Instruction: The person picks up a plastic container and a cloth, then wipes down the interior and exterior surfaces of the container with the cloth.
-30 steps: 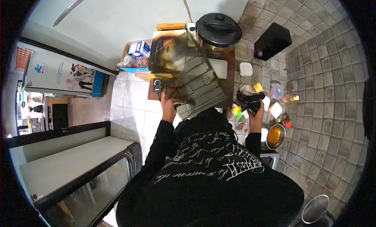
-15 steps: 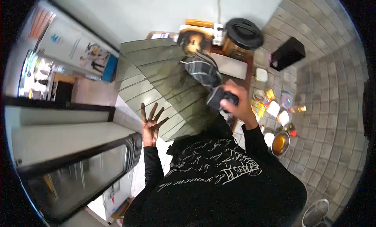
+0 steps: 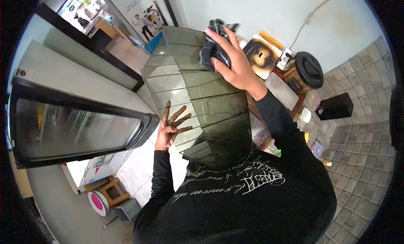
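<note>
A large smoky, see-through panel (image 3: pixel 202 105) crossed by dark lines stands tilted in front of my torso. My left hand (image 3: pixel 170 130) is at its left side, fingers spread wide; whether it bears the panel's weight I cannot tell. My right hand (image 3: pixel 235 67) is raised at the panel's upper right part. It grips a dark checked cloth (image 3: pixel 212 46), bunched up and partly hidden by the fingers, lying over the panel's top area.
A glass-door fridge (image 3: pixel 80 122) stands on the left. To the right are a scorched board (image 3: pixel 261 54), a black-lidded container (image 3: pixel 309 71), a white tray (image 3: pixel 282 90) and a black box (image 3: pixel 336 107). A small wooden stool (image 3: pixel 113 192) is at lower left.
My right hand has gone up and left with the cloth, from the panel's right side to its top. The view has turned; my left hand stays spread at the panel's left.
</note>
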Demonstrator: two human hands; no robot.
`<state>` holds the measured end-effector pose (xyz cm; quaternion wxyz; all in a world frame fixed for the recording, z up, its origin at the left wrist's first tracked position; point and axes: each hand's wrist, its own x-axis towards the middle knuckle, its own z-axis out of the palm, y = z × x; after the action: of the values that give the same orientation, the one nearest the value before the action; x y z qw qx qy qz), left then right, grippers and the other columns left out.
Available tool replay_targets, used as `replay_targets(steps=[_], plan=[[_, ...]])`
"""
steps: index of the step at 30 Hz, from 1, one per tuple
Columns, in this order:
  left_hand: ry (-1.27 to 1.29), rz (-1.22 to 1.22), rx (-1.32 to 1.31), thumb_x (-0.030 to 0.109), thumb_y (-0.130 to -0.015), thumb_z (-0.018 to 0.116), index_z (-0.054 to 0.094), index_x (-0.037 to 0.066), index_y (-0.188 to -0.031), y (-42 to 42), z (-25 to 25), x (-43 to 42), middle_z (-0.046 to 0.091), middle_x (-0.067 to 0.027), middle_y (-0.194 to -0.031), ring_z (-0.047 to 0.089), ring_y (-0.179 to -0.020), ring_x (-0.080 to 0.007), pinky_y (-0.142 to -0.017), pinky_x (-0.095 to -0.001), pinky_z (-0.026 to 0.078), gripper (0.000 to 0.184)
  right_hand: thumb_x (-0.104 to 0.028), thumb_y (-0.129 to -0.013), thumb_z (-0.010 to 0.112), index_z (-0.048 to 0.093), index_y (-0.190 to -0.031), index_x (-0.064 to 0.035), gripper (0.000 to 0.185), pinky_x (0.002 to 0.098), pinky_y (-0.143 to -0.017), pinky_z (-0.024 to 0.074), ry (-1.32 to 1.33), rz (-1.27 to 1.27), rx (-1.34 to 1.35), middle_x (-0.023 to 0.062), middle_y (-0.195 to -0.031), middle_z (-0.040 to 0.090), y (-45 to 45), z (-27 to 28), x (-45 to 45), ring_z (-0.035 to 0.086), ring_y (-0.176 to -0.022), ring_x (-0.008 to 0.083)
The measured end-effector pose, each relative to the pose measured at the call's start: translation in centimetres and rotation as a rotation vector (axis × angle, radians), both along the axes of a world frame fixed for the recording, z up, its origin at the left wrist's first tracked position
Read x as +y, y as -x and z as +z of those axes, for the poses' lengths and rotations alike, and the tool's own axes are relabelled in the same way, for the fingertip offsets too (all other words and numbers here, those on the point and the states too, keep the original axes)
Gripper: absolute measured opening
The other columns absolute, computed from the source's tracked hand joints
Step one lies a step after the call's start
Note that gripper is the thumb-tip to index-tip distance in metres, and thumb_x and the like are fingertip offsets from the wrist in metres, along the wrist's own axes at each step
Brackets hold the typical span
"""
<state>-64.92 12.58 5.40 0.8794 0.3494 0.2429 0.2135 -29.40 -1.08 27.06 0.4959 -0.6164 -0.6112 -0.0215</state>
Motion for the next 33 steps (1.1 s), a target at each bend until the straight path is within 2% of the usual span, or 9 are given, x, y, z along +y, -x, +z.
replay_targets(steps=[4, 8, 12, 14, 16, 19, 21, 26, 33], plan=[[0.015, 0.000, -0.037, -0.009, -0.074, 0.053, 0.019, 0.030, -0.173, 0.8, -0.2, 0.4, 0.050, -0.0210, -0.154, 0.062, -0.107, -0.0267, -0.093, -0.0517, 0.061, 0.112, -0.039, -0.095, 0.062, 0.057, -0.156, -0.0179, 0.064, 0.0586, -0.127, 0.0281, 0.074, 0.120, -0.088, 0.0281, -0.170, 0.030, 3.5, -1.1, -1.3, 0.029, -0.158, 0.0480], [0.026, -0.003, -0.069, -0.008, -0.074, 0.053, 0.018, 0.030, -0.173, 1.0, -1.6, 1.9, 0.048, -0.0224, -0.159, 0.065, -0.111, -0.0291, -0.095, -0.0551, 0.061, 0.112, -0.054, -0.106, 0.042, 0.070, -0.144, -0.0219, 0.057, 0.0596, -0.130, 0.0185, 0.093, 0.456, -0.125, 0.0247, -0.168, 0.038, 7.5, -3.8, -6.5, 0.030, -0.159, 0.0434], [0.092, 0.063, 0.042, -0.008, -0.073, 0.054, 0.042, 0.017, -0.161, 2.3, -7.1, 4.4, 0.064, -0.0160, -0.126, 0.067, -0.101, -0.0267, -0.093, -0.0578, 0.062, 0.092, -0.042, -0.101, 0.063, 0.075, -0.136, -0.0217, 0.043, 0.0599, -0.119, 0.0382, -0.093, 0.585, -0.227, 0.0143, -0.148, 0.059, 8.5, -4.8, -7.5, 0.053, -0.138, 0.0363], [0.046, 0.025, 0.034, -0.007, -0.074, 0.054, 0.039, 0.019, -0.164, 0.6, -4.6, 4.1, 0.060, -0.0193, -0.137, 0.065, -0.112, -0.0323, -0.096, -0.0603, 0.060, 0.094, -0.020, -0.089, 0.074, 0.066, -0.142, -0.0139, 0.054, 0.0557, -0.113, 0.0438, -0.185, 0.539, -0.149, 0.0107, -0.130, 0.062, 8.2, -3.3, -5.8, 0.056, -0.126, 0.0355], [0.013, 0.004, 0.021, -0.006, -0.075, 0.054, 0.036, 0.020, -0.167, -1.1, -2.4, 3.7, 0.056, -0.0227, -0.148, 0.064, -0.122, -0.0378, -0.100, -0.0627, 0.058, 0.097, -0.023, -0.079, 0.068, 0.051, -0.146, -0.0006, 0.072, 0.0534, -0.115, 0.0417, -0.193, 0.440, 0.026, 0.0189, -0.138, 0.052, 7.3, -2.8, -3.5, 0.049, -0.133, 0.0375], [-0.016, -0.010, 0.023, -0.005, -0.076, 0.054, 0.034, 0.021, -0.168, -2.5, -1.4, 3.5, 0.054, -0.0229, -0.153, 0.063, -0.126, -0.0390, -0.101, -0.0614, 0.057, 0.097, -0.018, -0.079, 0.055, 0.047, -0.159, -0.0058, 0.082, 0.0577, -0.126, 0.0335, -0.152, 0.328, -0.155, 0.0269, -0.169, 0.027, 4.3, 3.3, 0.1, 0.027, -0.159, 0.0447], [-0.027, -0.016, 0.030, -0.005, -0.077, 0.054, 0.034, 0.020, -0.168, -3.1, -1.5, 3.3, 0.055, -0.0214, -0.153, 0.063, -0.125, -0.0373, -0.100, -0.0589, 0.057, 0.097, -0.012, -0.075, 0.048, 0.056, -0.154, -0.0124, 0.080, 0.0552, -0.129, 0.0304, -0.198, 0.267, -0.274, 0.0184, -0.168, 0.042, 1.5, 4.3, 3.3, 0.033, -0.159, 0.0408], [-0.052, -0.008, 0.035, -0.004, -0.078, 0.054, 0.033, 0.019, -0.169, -3.3, -1.5, 2.9, 0.055, -0.0179, -0.152, 0.062, -0.121, -0.0332, -0.098, -0.0527, 0.056, 0.096, -0.006, -0.088, 0.050, 0.067, -0.140, -0.0049, 0.054, 0.0451, -0.127, 0.0350, -0.253, 0.156, 0.061, 0.0210, -0.147, 0.063, -2.2, 2.1, 5.7, 0.047, -0.150, 0.0379], [-0.079, 0.052, 0.050, -0.002, -0.080, 0.054, 0.032, 0.017, -0.169, -1.1, -3.1, 3.5, 0.056, -0.0128, -0.151, 0.062, -0.116, -0.0275, -0.096, -0.0440, 0.056, 0.094, -0.008, -0.088, 0.057, 0.052, -0.145, 0.0129, 0.061, 0.0479, -0.128, 0.0313, 0.169, 0.089, 0.136, 0.0303, -0.156, 0.051, 5.2, -4.2, -5.4, 0.045, -0.151, 0.0431]])
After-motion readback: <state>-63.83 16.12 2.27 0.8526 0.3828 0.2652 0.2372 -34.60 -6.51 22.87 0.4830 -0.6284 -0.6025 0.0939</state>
